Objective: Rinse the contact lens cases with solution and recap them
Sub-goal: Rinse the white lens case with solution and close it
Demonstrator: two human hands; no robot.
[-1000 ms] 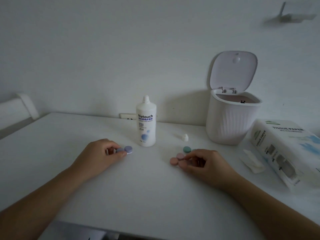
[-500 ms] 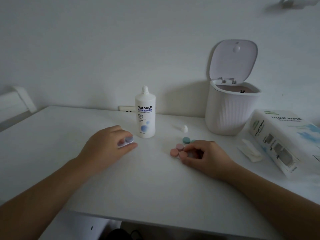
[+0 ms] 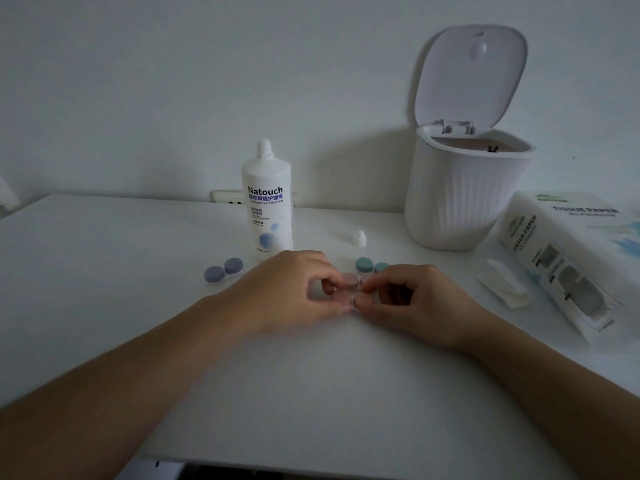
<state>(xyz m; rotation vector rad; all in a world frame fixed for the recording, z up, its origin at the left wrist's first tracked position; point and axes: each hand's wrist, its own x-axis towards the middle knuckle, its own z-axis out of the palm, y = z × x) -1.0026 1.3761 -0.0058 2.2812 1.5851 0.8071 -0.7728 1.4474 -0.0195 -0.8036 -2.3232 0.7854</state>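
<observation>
Both hands' grips pinching pink lens case (image 3: 347, 289) btwn them, left hand (image 3: 291, 289), right hand (image 3: 412, 299)

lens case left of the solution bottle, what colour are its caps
Purple-blue caps on the lens case, clearest in the head view.

pink case (image 3: 348, 287) | purple case (image 3: 223, 270) | teal case (image 3: 364, 264) | white ribbed bin (image 3: 460, 199) (liner seemingly pinkish)

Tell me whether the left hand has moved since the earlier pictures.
Yes. The left hand has left the purple case, passed to the right in front of the solution bottle, and now pinches the pink case with the right hand.
</observation>
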